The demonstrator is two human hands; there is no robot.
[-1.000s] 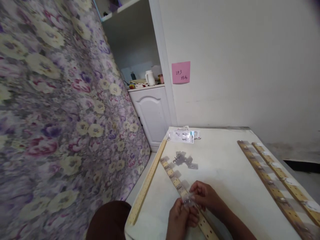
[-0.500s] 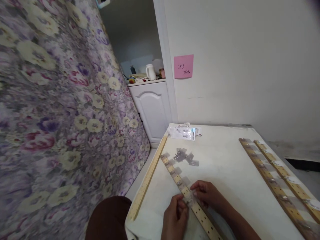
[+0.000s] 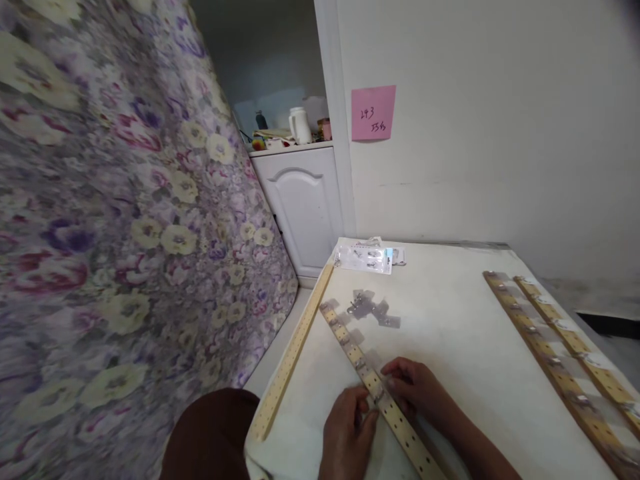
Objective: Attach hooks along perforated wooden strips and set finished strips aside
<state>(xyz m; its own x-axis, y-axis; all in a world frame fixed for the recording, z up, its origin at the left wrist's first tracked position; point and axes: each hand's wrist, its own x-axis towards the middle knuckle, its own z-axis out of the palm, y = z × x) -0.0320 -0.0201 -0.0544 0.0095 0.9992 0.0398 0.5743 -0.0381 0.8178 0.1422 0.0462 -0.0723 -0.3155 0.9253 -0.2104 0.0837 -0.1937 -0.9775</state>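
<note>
A pale wooden strip (image 3: pixel 395 419) with rows of holes lies at a slant on the white-covered table. Small metal fittings on clear plastic cards sit along its far half. My left hand (image 3: pixel 349 430) is closed at the strip's left edge, fingertips by a metal fitting (image 3: pixel 379 395). Across from it, my right hand (image 3: pixel 417 390) has curled fingers against the right edge, where that fitting's card would lie; the fingers cover it. Beyond my hands rests a loose pile of metal fittings on clear cards (image 3: pixel 367 305).
Another holed strip (image 3: pixel 290 357) runs along the table's left edge. Two strips bearing fittings, a browner one (image 3: pixel 545 360) and a paler one (image 3: pixel 570 337), lie at the right. Plastic packaging (image 3: pixel 364 259) is at the back. A brown-clothed knee (image 3: pixel 207 437) shows beside the table.
The camera view has shifted slightly. Both hands stay at the same fitting on the strip, with only small finger movement; the loose pile looks the same.
</note>
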